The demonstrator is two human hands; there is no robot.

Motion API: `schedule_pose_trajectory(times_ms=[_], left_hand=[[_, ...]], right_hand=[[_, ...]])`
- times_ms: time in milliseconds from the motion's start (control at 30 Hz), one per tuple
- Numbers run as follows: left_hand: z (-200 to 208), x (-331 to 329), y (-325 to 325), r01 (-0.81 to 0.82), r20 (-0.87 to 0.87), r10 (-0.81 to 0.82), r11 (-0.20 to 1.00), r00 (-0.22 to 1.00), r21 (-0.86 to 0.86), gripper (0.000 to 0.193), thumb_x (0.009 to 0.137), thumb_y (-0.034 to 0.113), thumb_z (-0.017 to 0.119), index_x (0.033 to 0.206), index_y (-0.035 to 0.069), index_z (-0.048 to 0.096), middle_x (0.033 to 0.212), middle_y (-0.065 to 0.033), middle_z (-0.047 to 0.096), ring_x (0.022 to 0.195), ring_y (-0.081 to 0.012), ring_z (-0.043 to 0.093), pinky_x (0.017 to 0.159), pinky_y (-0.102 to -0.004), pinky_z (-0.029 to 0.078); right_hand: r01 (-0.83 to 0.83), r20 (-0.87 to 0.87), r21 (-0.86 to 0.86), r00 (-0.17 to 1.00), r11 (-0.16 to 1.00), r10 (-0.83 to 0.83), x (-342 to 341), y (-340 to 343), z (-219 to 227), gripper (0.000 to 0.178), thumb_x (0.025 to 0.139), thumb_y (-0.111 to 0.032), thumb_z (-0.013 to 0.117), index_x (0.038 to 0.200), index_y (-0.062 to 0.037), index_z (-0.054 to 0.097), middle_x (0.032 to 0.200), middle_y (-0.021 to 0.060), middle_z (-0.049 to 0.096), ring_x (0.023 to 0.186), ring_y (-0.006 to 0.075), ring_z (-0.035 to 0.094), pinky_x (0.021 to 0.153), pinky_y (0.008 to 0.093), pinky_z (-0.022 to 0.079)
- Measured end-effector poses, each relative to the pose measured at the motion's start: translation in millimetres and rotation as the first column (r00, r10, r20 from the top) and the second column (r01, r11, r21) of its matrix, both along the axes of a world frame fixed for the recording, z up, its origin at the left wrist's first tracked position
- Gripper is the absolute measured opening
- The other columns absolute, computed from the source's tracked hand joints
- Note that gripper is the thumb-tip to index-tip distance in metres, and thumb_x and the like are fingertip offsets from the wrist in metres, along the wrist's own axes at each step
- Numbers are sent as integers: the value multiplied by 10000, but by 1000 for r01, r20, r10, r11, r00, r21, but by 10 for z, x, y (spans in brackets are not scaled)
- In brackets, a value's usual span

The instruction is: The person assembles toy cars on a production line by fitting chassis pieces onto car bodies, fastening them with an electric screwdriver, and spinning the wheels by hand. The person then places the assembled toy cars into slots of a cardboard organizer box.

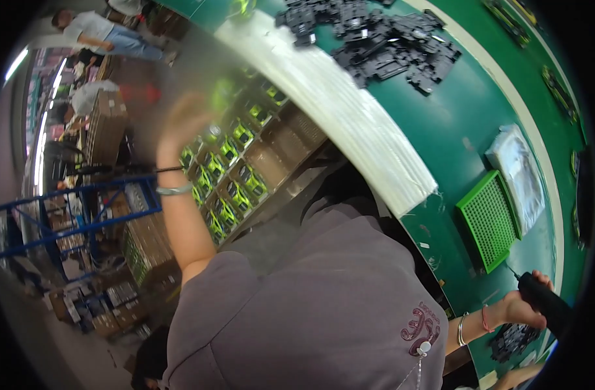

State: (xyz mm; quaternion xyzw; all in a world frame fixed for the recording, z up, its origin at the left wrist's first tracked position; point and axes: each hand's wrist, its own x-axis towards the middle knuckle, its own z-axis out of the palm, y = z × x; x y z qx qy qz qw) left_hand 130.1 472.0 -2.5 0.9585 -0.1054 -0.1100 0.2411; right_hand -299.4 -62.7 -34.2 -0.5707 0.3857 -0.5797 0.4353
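Observation:
My left hand (pixel 187 120) reaches out over a carton (pixel 268 162) of bright yellow-green parts (pixel 239 195) sorted into compartments. The hand is smeared, so its fingers do not show clearly. A blurred yellow-green thing (pixel 223 95) is right by its fingertips; whether the hand grips it cannot be made out. At the lower right, my right hand (pixel 526 309) is wrapped around a black electric screwdriver (pixel 546 302). Its thin bit points toward a green perforated tray (pixel 489 221) on the green worktable (pixel 421 136).
Black plastic parts (pixel 382 42) are heaped at the table's far side, with more (pixel 513 341) below my right hand. White foam sheeting (pixel 336 117) covers the table edge. A clear plastic bag (pixel 518 175) lies beside the tray. A blue rack (pixel 76 227) stands left; a person (pixel 102 36) is beyond.

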Motion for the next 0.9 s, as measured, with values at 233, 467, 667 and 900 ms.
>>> schedule_pose_trajectory(times_ms=[233,467,667,900], left_hand=[[-1586,-791,109,-393,-469,347,919,812,-2,307,738,292,721,814,32,577,554,-42,524,403,-154,499,383,-279,393],[-2265,-970,158,-53,74,30,939,997,339,488,792,423,645,917,-40,551,824,-264,626,818,-439,594,719,-467,480],[-278,-163,-1004,214,-502,-84,955,860,207,429,917,284,496,671,-34,645,596,-94,632,495,-147,600,489,-285,470],[876,-267,-3701,914,295,-866,397,404,-85,124,812,96,616,811,-22,580,729,-135,574,643,-248,555,602,-304,430]], right_hand=[[19,111,-9,994,1000,-18,-198,-90,4,1056,590,-903,381,979,69,523,826,164,545,768,265,550,774,386,466],[11,231,-44,973,999,0,127,161,-24,931,660,-846,405,984,21,508,819,116,535,742,210,531,702,345,469],[25,202,-29,979,999,-18,141,268,87,901,655,-843,414,968,-1,484,801,99,508,733,193,507,675,324,447],[12,143,-53,990,999,-4,152,270,61,883,663,-847,394,934,-9,470,784,85,496,706,177,507,655,308,442]])
